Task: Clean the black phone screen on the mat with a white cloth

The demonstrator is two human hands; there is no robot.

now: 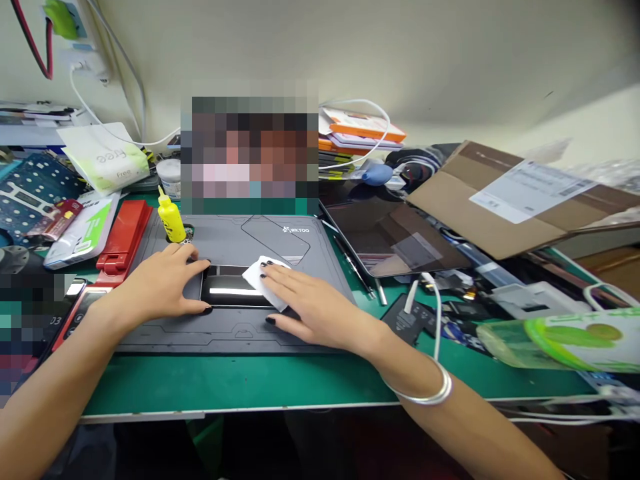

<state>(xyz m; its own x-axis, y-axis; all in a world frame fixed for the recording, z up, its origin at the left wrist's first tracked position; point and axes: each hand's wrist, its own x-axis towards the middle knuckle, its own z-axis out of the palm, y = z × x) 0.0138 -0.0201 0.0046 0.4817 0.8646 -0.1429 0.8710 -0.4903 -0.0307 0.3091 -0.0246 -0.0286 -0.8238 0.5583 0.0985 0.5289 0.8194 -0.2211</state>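
I'm apparently wiping, my half-open left hand (pixel 165 283) gripping the glossy panel (pixel 233 293), flattened right hand (pixel 307 300) pressing the wipe (pixel 257 276), further strokes needing steadiness.

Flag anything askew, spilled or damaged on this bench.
The cardboard box at right looks tilted amid loose items, unlike the phone lying flat on the gray mat. No spill is visible.
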